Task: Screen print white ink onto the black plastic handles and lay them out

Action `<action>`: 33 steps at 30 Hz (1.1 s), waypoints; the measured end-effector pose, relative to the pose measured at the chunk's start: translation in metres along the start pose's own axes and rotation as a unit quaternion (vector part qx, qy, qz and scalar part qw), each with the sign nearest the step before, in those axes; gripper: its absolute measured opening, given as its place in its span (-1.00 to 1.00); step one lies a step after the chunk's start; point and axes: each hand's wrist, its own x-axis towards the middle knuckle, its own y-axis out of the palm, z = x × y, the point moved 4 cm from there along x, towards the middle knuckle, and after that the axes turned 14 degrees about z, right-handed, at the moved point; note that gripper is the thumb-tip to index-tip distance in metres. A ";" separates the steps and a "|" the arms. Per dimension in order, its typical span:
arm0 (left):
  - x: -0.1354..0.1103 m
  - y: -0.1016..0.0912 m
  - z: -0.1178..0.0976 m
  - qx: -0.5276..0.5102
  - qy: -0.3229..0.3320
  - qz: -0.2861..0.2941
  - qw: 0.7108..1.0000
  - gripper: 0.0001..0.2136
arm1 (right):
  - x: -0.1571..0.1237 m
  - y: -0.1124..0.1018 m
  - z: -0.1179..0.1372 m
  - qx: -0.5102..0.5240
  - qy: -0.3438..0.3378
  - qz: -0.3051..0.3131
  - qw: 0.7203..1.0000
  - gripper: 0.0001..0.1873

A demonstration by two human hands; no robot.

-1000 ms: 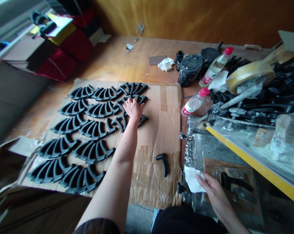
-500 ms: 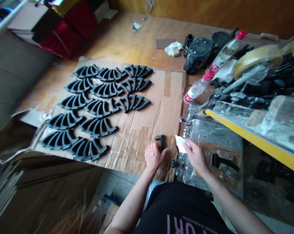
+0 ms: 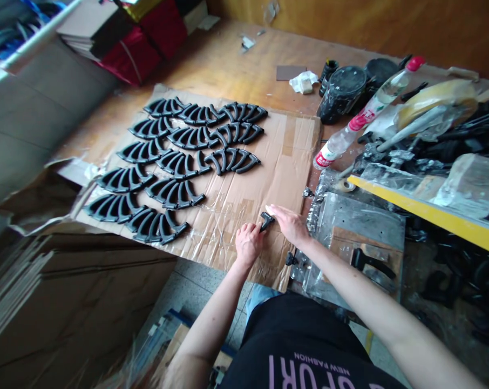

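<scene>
My left hand (image 3: 248, 243) is closed around the stem of a black plastic handle (image 3: 267, 217), whose wider end with small pale lettering sticks out past the fingers. Over that end reaches my right hand (image 3: 291, 224), fingers pressed together on a small white wipe. Only a sliver of the wipe (image 3: 268, 207) shows at the fingertips; the rest is hidden, and whether it is paper or cloth I cannot tell. Both hands are above a flat cardboard sheet (image 3: 283, 178). Similar black handles (image 3: 180, 163) lie nested in curved rows on its left and far parts.
Two plastic bottles (image 3: 337, 145) and black tubs (image 3: 344, 92) stand at the back right. A yellow-edged shelf (image 3: 422, 216) juts in on the right. Another black handle (image 3: 372, 263) rests on a wooden block nearby. Flattened cardboard (image 3: 78, 292) is stacked at the lower left.
My right hand has moved left with the white wipe, from beside the cardboard edge onto the handle's end. My left hand has tilted the handle. The camera view has shifted.
</scene>
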 end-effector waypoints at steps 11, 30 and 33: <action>0.002 0.005 -0.001 -0.008 0.000 0.026 1.000 -0.70 | 0.016 0.034 0.000 -0.150 -0.040 0.129 0.979 -0.48; 0.003 0.010 0.004 -0.027 0.034 0.002 0.999 -0.66 | 0.003 0.033 0.003 -0.178 0.013 0.148 0.973 -0.49; 0.003 0.012 0.005 -0.027 0.032 0.003 0.999 -0.66 | -0.012 0.024 0.000 -0.171 0.043 0.160 0.971 -0.52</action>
